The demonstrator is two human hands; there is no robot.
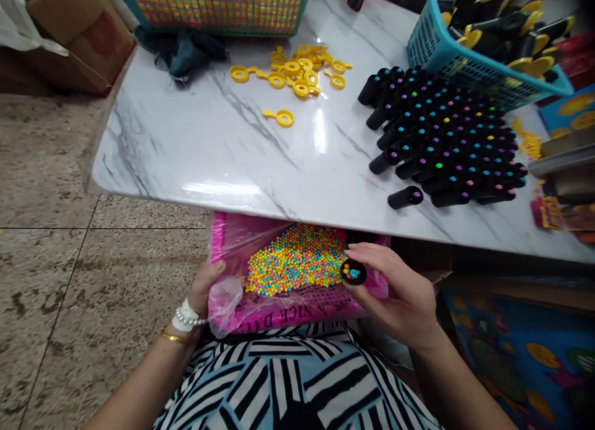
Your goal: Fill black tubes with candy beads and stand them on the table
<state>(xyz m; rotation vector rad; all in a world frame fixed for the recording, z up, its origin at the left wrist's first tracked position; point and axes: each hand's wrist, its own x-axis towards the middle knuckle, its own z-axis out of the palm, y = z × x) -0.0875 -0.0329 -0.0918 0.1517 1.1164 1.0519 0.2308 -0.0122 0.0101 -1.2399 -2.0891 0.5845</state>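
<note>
On my lap, below the table edge, sits a pink container [217, 238] with clear plastic film and printed letters, partly filled with small multicoloured beads [297, 259]. My left hand [207, 287] grips its left side, the fingers mostly hidden behind it. Between the thumb and fingers of my right hand [400, 293] is a small black tube [353, 272], held over the right end of the beads. Its round end faces me, with a blue dot and a few coloured beads in it. Many similar black tubes [446, 139] stand in a group on the table, each with a coloured dot on top.
Yellow ring-shaped pieces with short stems [304, 77] lie scattered on the marble-patterned table [209, 151]. Behind them are a dark cloth [186, 55] and a green basket [214, 30]. A blue basket [483, 77] of black-and-yellow pieces stands back right. Cardboard boxes flank the table.
</note>
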